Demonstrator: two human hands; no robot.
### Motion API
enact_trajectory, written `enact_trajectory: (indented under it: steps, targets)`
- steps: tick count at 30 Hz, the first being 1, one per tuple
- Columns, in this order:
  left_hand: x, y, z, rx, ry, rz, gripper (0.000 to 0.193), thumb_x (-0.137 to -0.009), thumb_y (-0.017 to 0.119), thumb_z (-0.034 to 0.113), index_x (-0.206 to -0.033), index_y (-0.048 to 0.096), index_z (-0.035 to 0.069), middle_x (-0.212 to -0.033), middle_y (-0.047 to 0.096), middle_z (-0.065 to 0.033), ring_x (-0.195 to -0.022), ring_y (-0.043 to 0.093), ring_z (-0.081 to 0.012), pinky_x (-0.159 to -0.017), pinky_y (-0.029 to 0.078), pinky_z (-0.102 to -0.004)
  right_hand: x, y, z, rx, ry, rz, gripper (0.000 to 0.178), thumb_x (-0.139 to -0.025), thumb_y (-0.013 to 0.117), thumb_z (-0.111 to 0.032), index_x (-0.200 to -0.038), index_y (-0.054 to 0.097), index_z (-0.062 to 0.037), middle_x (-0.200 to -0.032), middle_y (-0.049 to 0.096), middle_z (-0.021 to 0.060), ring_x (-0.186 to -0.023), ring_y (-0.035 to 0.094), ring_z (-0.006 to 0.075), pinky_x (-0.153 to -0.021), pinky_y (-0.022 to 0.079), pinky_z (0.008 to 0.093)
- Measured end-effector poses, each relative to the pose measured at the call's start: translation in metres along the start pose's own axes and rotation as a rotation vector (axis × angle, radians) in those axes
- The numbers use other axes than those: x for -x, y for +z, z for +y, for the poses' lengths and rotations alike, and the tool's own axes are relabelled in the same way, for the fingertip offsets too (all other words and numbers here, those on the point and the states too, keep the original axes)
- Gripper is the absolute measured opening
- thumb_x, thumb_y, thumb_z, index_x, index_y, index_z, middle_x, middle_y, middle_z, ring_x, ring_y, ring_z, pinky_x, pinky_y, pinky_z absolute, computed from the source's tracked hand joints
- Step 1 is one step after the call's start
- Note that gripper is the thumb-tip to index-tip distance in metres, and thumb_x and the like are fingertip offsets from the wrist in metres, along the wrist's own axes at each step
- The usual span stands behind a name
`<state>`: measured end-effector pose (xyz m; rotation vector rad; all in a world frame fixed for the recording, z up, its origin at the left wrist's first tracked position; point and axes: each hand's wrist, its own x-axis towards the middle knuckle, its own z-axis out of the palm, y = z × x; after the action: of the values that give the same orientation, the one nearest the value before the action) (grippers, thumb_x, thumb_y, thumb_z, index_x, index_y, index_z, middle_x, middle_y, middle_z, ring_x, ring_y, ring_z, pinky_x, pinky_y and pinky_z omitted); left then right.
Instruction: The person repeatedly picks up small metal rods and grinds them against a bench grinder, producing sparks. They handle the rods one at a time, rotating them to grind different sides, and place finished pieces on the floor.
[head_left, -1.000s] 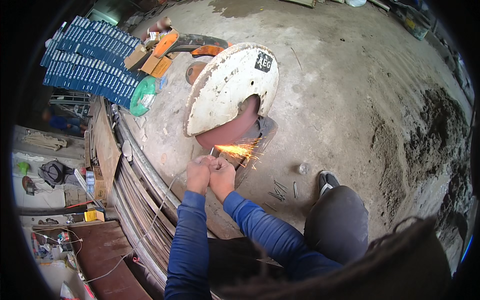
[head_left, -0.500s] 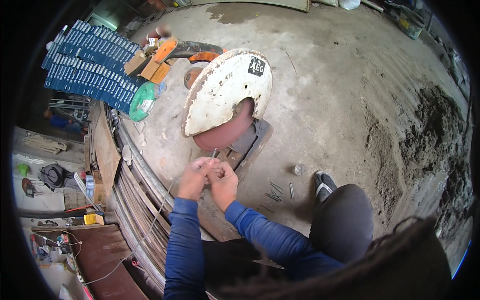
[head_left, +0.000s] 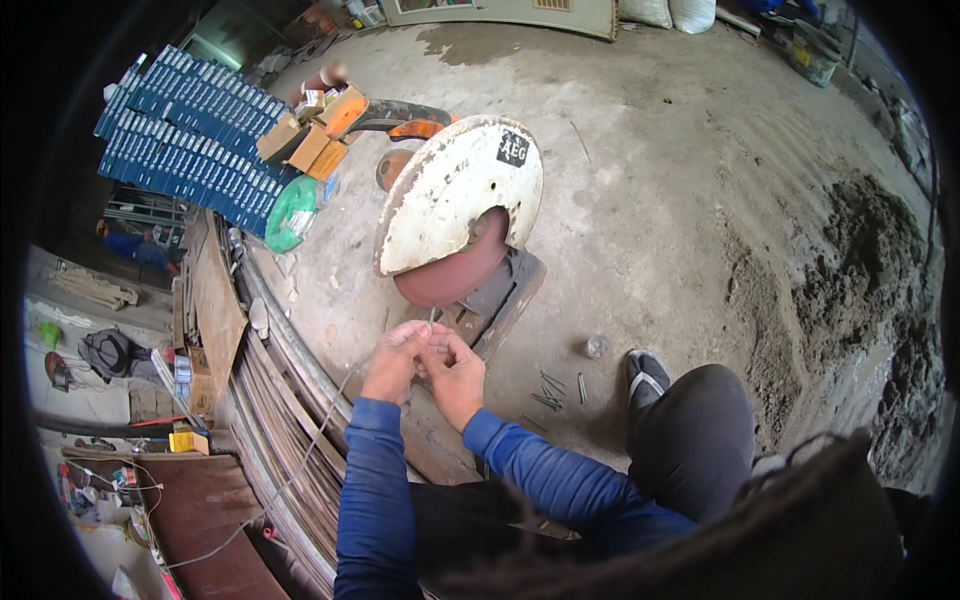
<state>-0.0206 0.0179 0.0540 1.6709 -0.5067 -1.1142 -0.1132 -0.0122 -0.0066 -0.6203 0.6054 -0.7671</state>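
Is blocked just ahead of the left hand (head_left: 393, 365) and right hand (head_left: 457, 378) by the reddish disc (head_left: 450, 277) and white guard (head_left: 440, 200). Opens wide right of these over concrete floor (head_left: 640, 200). Narrows nearer the body among loose metal rods (head_left: 582, 388), a small round container (head_left: 596, 347) and a sandalled foot (head_left: 648, 378). Meets long bars (head_left: 285, 425) and a cable (head_left: 318, 432) leftward.
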Motion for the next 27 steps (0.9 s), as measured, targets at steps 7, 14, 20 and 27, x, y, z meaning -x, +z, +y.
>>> enact_trajectory:
  steps: [7,14,20,27]
  targets:
    - [-0.007,0.005,-0.005,-0.142,0.016,0.182,0.027,-0.098,0.057,0.017,-0.109,0.065,-0.006,-0.095,0.069,-0.0105,-0.081,0.065,-0.0145,-0.069,0.054,-0.0270,-0.015,-0.002,0.013,0.100,-0.003,0.001,0.013,-0.096,0.061,-0.008,-0.101,0.065,0.0039,-0.082,0.067,0.0043,-0.068,0.061,0.0081,-0.061,0.052,0.0238]
    - [-0.029,-0.003,-0.025,-0.402,0.098,0.342,0.023,-0.093,0.056,0.006,-0.103,0.067,-0.011,-0.094,0.070,-0.0109,-0.079,0.065,-0.0146,-0.071,0.053,-0.0263,-0.027,0.004,0.035,0.118,0.065,0.049,0.018,-0.099,0.059,-0.013,-0.086,0.063,-0.0013,-0.069,0.057,-0.0047,-0.057,0.044,0.0023,-0.048,0.034,0.0218]
    - [-0.038,-0.013,-0.031,-0.444,0.089,0.412,0.023,-0.092,0.056,0.005,-0.100,0.068,-0.011,-0.090,0.070,-0.0108,-0.078,0.065,-0.0147,-0.072,0.054,-0.0280,-0.037,0.010,0.053,0.136,0.128,0.107,0.018,-0.095,0.060,-0.010,-0.084,0.065,0.0020,-0.065,0.059,0.0001,-0.061,0.048,0.0063,-0.055,0.042,0.0267]
    - [-0.042,-0.018,-0.028,-0.556,0.100,0.449,0.024,-0.092,0.057,0.006,-0.101,0.069,-0.012,-0.092,0.072,-0.0141,-0.082,0.067,-0.0162,-0.074,0.054,-0.0293,-0.043,0.018,0.065,0.165,0.037,0.121,0.019,-0.094,0.059,-0.010,-0.079,0.062,0.0013,-0.063,0.055,0.0022,-0.061,0.046,0.0082,-0.055,0.041,0.0294]
